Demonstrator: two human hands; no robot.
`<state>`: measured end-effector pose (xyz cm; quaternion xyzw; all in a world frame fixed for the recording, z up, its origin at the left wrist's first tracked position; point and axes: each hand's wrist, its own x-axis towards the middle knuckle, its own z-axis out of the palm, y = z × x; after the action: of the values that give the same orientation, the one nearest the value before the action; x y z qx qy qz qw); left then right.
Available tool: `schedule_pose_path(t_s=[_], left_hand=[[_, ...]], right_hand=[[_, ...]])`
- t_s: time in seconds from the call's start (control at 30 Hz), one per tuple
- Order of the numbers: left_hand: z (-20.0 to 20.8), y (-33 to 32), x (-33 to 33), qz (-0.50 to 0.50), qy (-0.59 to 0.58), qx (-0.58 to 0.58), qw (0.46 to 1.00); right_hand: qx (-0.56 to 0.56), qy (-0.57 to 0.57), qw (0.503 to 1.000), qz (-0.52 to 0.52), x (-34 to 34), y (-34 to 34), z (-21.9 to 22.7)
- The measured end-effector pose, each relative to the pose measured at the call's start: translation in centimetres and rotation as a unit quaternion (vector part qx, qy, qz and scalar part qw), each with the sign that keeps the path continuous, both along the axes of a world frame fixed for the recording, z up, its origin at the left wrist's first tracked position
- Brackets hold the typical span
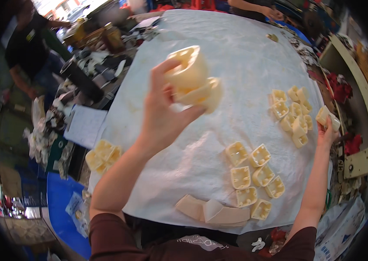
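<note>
My left hand (161,114) is raised over the middle of the table, its fingers closed round a small cluster of cream plastic cups (192,71); motion blurs them and hides how many there are. At the table's right edge, my right hand (326,135) grips cream plastic cups (323,115), partly covered by the fingers. Just left of that hand lies a loose heap of similar cups (295,111). Several more open-topped, rounded-square cups (240,177) sit in a group nearer to me. Another small cluster of cups (104,155) rests at the left edge, beside my left forearm.
A white sheet covers the table (218,130). Folded tan cardboard (212,211) lies along its front edge. Left of it are a clipboard with paper (85,125), a dark cylinder (82,80) and a blue bin (64,213). A person (32,56) stands at far left; another person's hands (273,14) show at the back.
</note>
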<state>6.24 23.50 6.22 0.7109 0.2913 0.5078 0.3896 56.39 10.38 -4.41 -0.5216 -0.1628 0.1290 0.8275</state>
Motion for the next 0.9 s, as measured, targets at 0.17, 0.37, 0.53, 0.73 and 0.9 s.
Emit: schedule_pose_path(t_s=[0.17, 0.37, 0.53, 0.73, 0.9], left_hand=[[-0.6, -8.4, -16.5, 0.243, 0.087, 0.019, 0.966], [-5.8, -16.6, -28.2, 0.445, 0.116, -0.033, 0.887], [-9.3, -16.5, -29.5, 0.440, 0.231, -0.014, 0.868], [-9.9, -14.6, -29.9, 0.414, 0.331, 0.026, 0.848], [-10.3, -14.2, -29.9, 0.390, 0.314, 0.011, 0.865]], right_hand=[[-0.051, -0.103, 0.989, 0.088, -10.2, 4.5, 4.6], [-0.049, -0.252, 0.915, 0.312, -31.8, 9.9, 7.8], [-0.018, -0.252, 0.826, 0.503, -46.5, 10.8, 6.2], [-0.075, -0.471, 0.769, 0.426, -53.9, 8.2, 2.3], [-0.068, -0.355, 0.808, 0.465, -55.6, 6.9, -2.0]])
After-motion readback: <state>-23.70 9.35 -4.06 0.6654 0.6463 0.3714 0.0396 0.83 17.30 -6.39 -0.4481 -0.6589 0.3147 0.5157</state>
